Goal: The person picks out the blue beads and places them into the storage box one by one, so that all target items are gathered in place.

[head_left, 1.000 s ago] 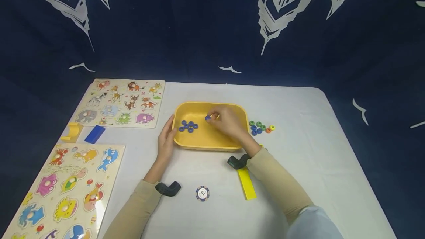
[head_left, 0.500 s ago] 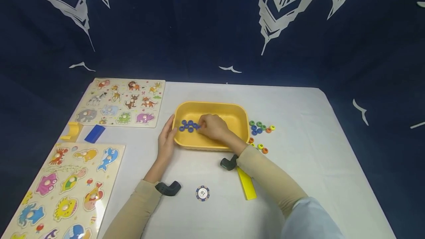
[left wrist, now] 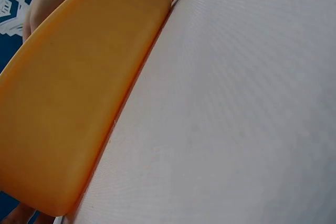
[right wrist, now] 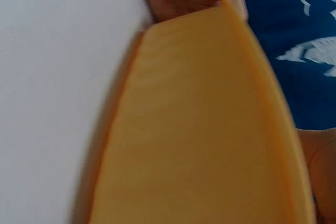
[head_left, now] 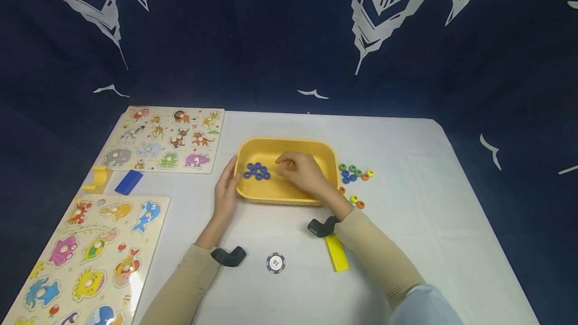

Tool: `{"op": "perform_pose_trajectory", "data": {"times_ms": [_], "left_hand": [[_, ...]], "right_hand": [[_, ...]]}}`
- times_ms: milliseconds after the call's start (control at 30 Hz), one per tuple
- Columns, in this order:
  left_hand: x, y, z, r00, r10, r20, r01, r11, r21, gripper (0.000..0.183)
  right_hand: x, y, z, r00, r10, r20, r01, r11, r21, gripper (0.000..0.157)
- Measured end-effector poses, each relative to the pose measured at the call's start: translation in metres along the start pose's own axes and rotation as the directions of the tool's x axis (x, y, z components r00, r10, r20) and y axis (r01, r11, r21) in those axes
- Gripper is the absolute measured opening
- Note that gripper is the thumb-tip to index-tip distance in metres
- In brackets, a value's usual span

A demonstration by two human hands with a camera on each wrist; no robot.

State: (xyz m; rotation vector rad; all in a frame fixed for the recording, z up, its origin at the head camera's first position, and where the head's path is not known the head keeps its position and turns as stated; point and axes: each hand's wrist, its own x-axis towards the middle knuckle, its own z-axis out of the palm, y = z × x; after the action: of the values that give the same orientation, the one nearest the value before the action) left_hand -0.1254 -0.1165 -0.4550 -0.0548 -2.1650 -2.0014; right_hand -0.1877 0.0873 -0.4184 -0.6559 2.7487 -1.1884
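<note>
Blue beads (head_left: 254, 172) in yellow tray (head_left: 280, 200), room toward far edge

1. The left hand (head_left: 227, 189) blocks the left end of a yellow tray (head_left: 289, 200); blue beads (head_left: 253, 172) lie between it and the right hand (head_left: 303, 170), with room along the tray's far wall.
2. Loose beads (head_left: 353, 178) crowd the tray's right end; beyond them, bare worktop (head_left: 424, 189) stretches wide.
3. Between the forearms, an open lane leads to the tray, past a poker chip (head_left: 275, 263) and yellow strip (head_left: 337, 255).
4. Puzzle boards, one of land animals (head_left: 155, 162), hem in the left; a dark curtain (head_left: 280, 39) stands behind.
</note>
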Motion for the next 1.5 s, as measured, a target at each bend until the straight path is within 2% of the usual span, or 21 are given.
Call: {"op": "perform_pose_trajectory", "data": {"times_ms": [100,200,333,433,500,633,733,800,967,1067,1200,1367,1500], "left_hand": [[0.0,0.0,0.001,1.0,0.0,0.003,0.0,1.0,0.005,0.045],[0.0,0.001,0.001,1.0,0.004,0.003,-0.004,1.0,0.011,0.045],[-0.001,0.003,0.002,1.0,0.005,0.005,-0.005,1.0,0.005,0.044],[-0.001,0.003,0.002,1.0,0.001,0.006,-0.001,1.0,0.004,0.045],[-0.001,0.002,0.002,1.0,-0.003,0.008,0.003,1.0,-0.001,0.045],[-0.001,0.002,0.001,1.0,-0.003,0.014,0.003,1.0,-0.004,0.045],[-0.001,0.002,0.001,1.0,-0.002,0.013,0.002,1.0,-0.006,0.045],[-0.001,0.002,0.001,1.0,0.0,0.013,0.0,1.0,-0.007,0.045],[0.002,-0.011,-0.001,1.0,0.013,0.016,-0.013,1.0,-0.014,0.045],[0.005,-0.023,-0.001,1.0,0.024,0.016,-0.024,1.0,-0.019,0.044],[0.005,-0.028,-0.001,0.999,0.04,0.011,-0.04,0.999,-0.006,0.044],[0.005,-0.023,-0.001,1.0,0.024,0.007,-0.023,1.0,-0.009,0.044],[0.002,-0.009,0.0,1.0,0.011,0.011,-0.011,1.0,-0.011,0.045]], "right_hand": [[-0.015,0.009,-0.017,0.994,-0.06,-0.094,0.065,0.996,0.058,0.02],[-0.033,0.022,-0.036,0.983,-0.076,-0.169,0.089,0.994,0.071,0.021],[-0.059,0.044,-0.059,0.966,-0.044,-0.253,0.066,0.995,0.077,0.026],[-0.075,0.063,-0.072,0.951,0.017,-0.31,0.01,0.996,0.087,0.028],[-0.082,0.079,-0.076,0.934,0.065,-0.35,-0.04,0.996,0.076,0.03],[-0.088,0.138,-0.067,0.883,0.124,-0.452,-0.126,0.992,0.025,0.03],[-0.09,0.167,-0.058,0.858,0.151,-0.492,-0.174,0.985,-0.002,0.03],[-0.093,0.161,-0.058,0.856,0.184,-0.483,-0.204,0.979,0.011,0.03],[-0.1,0.133,-0.062,0.879,0.25,-0.405,-0.245,0.967,0.066,0.03],[-0.101,0.124,-0.062,0.889,0.264,-0.375,-0.265,0.963,0.05,0.027],[-0.102,0.124,-0.059,0.892,0.249,-0.378,-0.274,0.962,-0.014,0.025],[-0.1,0.126,-0.054,0.889,0.217,-0.403,-0.282,0.953,-0.11,0.025],[-0.1,0.126,-0.053,0.887,0.194,-0.419,-0.275,0.951,-0.142,0.023]]}}
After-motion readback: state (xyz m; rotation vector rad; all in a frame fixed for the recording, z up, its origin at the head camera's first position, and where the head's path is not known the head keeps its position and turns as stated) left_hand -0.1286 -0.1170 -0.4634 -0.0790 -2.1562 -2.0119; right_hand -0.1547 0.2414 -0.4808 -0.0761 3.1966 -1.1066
